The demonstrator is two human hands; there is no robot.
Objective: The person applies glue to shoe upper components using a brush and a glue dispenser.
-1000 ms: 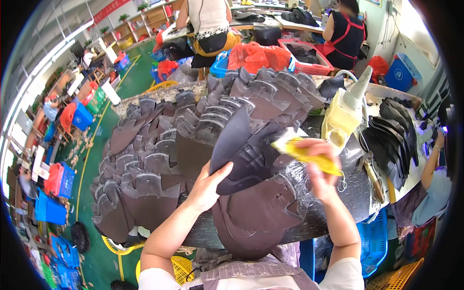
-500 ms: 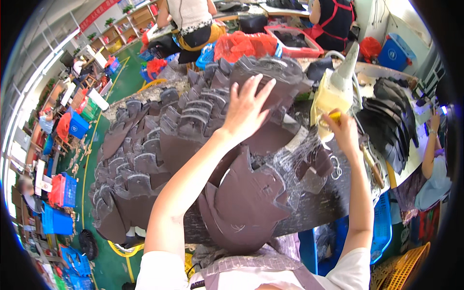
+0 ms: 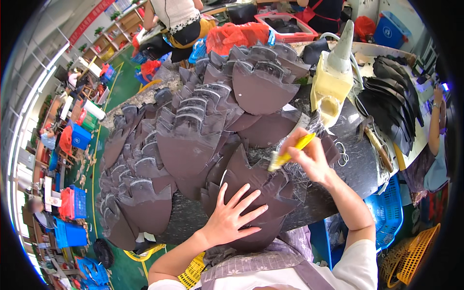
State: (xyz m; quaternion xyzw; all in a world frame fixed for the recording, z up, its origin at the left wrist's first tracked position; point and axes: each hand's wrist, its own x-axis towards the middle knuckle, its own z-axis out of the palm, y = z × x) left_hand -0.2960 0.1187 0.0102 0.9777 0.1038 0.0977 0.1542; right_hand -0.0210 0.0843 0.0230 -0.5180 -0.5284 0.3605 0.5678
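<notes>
My left hand (image 3: 235, 216) lies flat with fingers spread on a dark brown, notched shoe-upper-like piece (image 3: 237, 169) at the table's near edge. In my right hand (image 3: 311, 157) is a brush with a yellow handle (image 3: 304, 141), its pale bristles low over that piece's upper right part. Whether the bristles touch it I cannot tell. Beyond the right hand stands a yellow glue container (image 3: 333, 79) with a grey cone top and stringy residue around its opening. Overlapping stacks of similar brown pieces (image 3: 188, 150) spread over the left and middle of the table.
Black cut pieces (image 3: 389, 106) fan out at the right, near a wooden-handled tool (image 3: 378, 147). A blue basket (image 3: 386, 210) and a yellow basket (image 3: 413, 256) stand below right. Co-workers sit across the table; another person's arm (image 3: 434, 128) shows at far right.
My left hand has come back from the far stack onto the near piece. My right hand has moved from the glue container down and left, carrying the brush over the piece.
</notes>
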